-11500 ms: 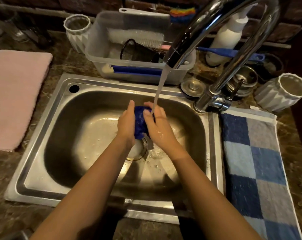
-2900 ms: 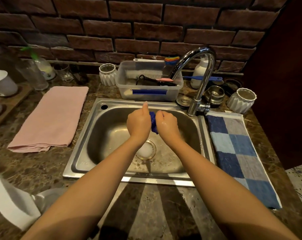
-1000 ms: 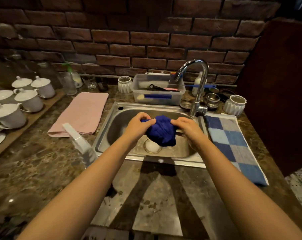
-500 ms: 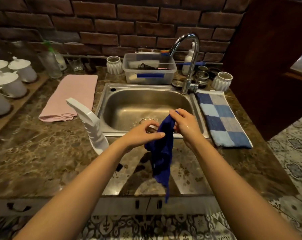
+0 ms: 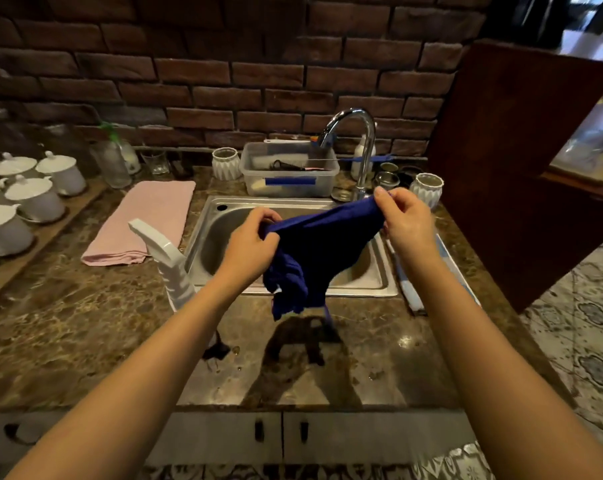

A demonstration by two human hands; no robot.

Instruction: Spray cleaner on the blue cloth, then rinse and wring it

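Hands hold the blue cloth (image 5: pixel 327 244) spread in the air over the front rim of the sink (image 5: pixel 372 289). The left hand (image 5: pixel 255 244) grips one bunched corner, and the right hand (image 5: pixel 405 220) pinches the other. Soft and limp, it sags between them. It is probably damp, so heavier and clingy. Holding the top corners should keep it open, while a middle grip would bunch it.

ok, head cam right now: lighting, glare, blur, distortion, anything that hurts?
Head view: dim warm light, and the blue cloth is so dark that its folds barely read. Its shadow and the arms' shadows fall hard on the wet counter. There is bright glare on the faucet and small specks on the counter. The left hand is slightly soft. The brick wall courses bow from the wide angle.
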